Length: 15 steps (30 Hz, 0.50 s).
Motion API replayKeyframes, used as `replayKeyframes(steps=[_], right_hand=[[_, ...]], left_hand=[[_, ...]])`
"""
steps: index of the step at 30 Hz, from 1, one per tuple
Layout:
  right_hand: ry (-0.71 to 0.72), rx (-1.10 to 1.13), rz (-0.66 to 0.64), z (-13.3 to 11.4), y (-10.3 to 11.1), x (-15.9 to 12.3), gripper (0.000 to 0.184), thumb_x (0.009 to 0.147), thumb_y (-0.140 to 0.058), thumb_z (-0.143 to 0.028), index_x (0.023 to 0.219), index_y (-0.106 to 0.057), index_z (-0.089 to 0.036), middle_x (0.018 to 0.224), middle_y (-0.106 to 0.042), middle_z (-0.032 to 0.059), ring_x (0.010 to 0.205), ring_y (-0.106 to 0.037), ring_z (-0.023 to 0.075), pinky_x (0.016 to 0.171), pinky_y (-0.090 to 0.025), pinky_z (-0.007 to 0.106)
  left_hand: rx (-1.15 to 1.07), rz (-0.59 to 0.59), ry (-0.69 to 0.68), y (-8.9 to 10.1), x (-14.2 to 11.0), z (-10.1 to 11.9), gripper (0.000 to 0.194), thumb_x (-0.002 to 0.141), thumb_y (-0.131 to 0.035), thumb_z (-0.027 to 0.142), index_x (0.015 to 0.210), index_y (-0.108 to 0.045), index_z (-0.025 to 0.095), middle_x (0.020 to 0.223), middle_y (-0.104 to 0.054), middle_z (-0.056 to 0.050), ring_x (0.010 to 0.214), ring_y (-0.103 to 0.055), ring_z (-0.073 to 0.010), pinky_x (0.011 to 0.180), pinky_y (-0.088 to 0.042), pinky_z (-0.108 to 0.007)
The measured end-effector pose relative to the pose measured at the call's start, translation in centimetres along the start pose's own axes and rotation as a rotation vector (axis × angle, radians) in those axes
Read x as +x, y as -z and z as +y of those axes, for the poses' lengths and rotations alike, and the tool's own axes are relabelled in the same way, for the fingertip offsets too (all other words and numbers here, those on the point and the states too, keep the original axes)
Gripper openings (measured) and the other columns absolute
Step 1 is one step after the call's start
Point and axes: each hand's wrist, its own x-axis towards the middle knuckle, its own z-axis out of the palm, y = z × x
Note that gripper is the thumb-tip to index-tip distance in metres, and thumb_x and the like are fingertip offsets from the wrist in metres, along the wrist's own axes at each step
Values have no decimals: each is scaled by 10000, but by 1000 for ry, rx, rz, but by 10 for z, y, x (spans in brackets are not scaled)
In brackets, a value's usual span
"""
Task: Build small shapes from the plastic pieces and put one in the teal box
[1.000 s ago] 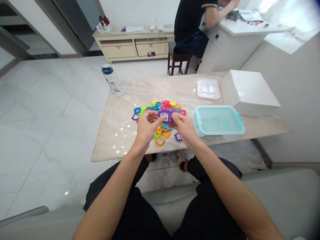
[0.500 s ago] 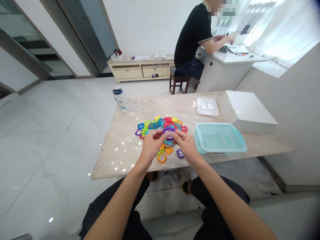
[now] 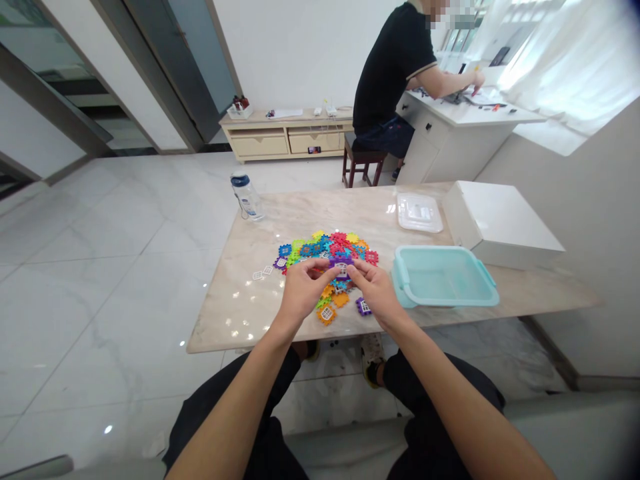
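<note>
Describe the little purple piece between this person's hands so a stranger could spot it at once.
On the beige marble table, find the heap of bright plastic notched tiles left of the pale teal plastic tub. The piece is the purple tile with a white window, pinched between the left hand and right hand, unlike the other purple tile lying on the table beside the right hand.

Bare forearms (image 3: 230,407), black shorts (image 3: 415,427) (sneakers (image 3: 371,350), dark socks (image 3: 373,375) too)

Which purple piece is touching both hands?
The purple window piece pinched between the left hand and the right hand. The other purple pieces, like the one beside the right hand, lie loose on the marble table.
</note>
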Motion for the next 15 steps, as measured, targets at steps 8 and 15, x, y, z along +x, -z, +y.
replayKeyframes(steps=[8, 15], right_hand=[[80, -83, 37, 1, 2, 3, 507, 808, -889, -659, 1050, -866, -214, 892, -826, 47, 796, -728, 218, 831, -624, 394], [110, -112, 38, 1, 4, 2, 504, 825, -884, -627, 1098, -872, -203, 915, -833, 68, 811, -734, 233, 797, -630, 391]], left_hand=[[50, -3, -1, -1, 1, -1, 420, 683, -991, 502, 871, -824, 166, 784, -769, -55, 696, -673, -191, 656, -534, -292], [78, -20, -33, 1, 0, -1, 437, 710, -962, 542, 903, -826, 174, 814, -784, -64, 689, -668, -190, 638, -521, -291]])
